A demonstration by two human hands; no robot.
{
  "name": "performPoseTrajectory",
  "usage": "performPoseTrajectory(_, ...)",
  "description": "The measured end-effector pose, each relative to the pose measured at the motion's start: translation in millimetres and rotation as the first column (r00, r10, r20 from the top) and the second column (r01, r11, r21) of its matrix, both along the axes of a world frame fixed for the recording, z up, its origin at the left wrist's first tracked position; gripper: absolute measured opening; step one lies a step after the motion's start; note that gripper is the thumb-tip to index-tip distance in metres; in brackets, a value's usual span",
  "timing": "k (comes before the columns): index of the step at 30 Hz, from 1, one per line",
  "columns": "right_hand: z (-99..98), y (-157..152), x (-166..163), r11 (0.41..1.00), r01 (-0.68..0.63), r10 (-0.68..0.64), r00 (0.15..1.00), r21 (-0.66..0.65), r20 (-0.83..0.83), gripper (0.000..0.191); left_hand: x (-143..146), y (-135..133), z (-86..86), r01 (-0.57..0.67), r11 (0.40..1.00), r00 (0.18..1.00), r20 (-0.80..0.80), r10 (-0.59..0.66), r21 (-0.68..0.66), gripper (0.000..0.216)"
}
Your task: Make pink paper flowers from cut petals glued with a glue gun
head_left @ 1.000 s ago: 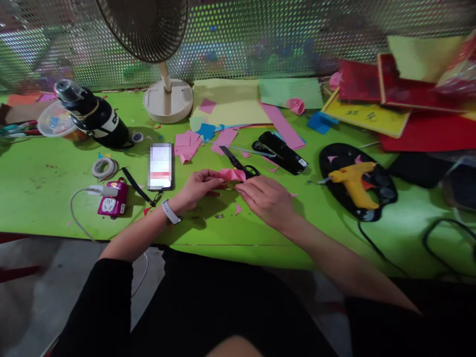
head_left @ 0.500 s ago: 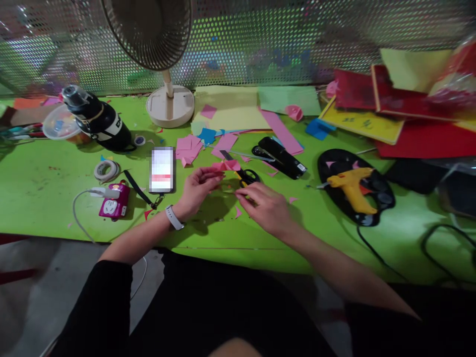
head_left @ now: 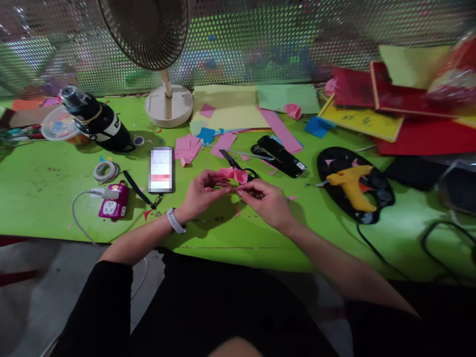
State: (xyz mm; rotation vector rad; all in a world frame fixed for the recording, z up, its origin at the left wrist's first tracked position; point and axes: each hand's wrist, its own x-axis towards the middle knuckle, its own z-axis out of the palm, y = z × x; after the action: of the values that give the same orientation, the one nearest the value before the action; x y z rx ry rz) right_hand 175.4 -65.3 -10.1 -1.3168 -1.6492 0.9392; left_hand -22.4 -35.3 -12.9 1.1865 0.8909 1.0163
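Observation:
My left hand (head_left: 203, 194), with a pale band on its wrist, is closed around a pink paper flower (head_left: 238, 175) that shows above its fingers. My right hand (head_left: 266, 199) pinches at the left fingertips, thumb and forefinger together. Whatever lies in that pinch is too small to make out. Scissors (head_left: 229, 158) with black and yellow handles lie just behind the flower, partly hidden by it. Behind the hands are loose pink paper pieces (head_left: 187, 148) and a black stapler (head_left: 278, 156).
A yellow glue gun (head_left: 353, 186) rests on a black tray (head_left: 327, 163) at right, its cable trailing to the front edge. Left are a phone (head_left: 161, 169), a tape roll (head_left: 105, 171), a purple power adapter (head_left: 114, 202) and a black bottle (head_left: 100, 119). A fan (head_left: 169, 106) stands behind.
My hands have come together: the left moved slightly right, and the right fingertips now meet the left ones. The pink flower shifted right and turned, covering more of the scissors.

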Motion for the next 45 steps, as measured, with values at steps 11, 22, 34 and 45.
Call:
performPoseTrajectory(11, -2.1, 0.5, -1.9, 1.000, -0.008, 0.008, 0.999, 0.007, -0.036, 0.020, 0.8, -0.9, -1.5, 0.016, 0.999, 0.999, 0.038, -0.015, -0.035, 0.038)
performPoseTrajectory(22, -4.6, -0.3, 4.5, 0.997, -0.063, 0.060, 0.996, -0.038, -0.063, 0.020, -4.5, 6.1, -2.8, 0.024, 0.990, 0.996, 0.090, -0.012, -0.139, 0.039)
performPoseTrajectory(34, -5.3, 18.9, 7.7, 0.860, -0.308, -0.084, 0.701, 0.407, 0.708, 0.018, -7.1, 17.1, -0.1, -0.113, 0.984, 0.989, 0.083, 0.125, -0.134, 0.028)
performPoseTrajectory(45, -10.9, 31.5, -3.3, 0.864, -0.404, -0.030, 0.556, 0.301, 0.831, 0.016, -9.6, 19.7, -4.1, -0.124, 0.981, 0.984, 0.106, 0.140, -0.148, 0.027)
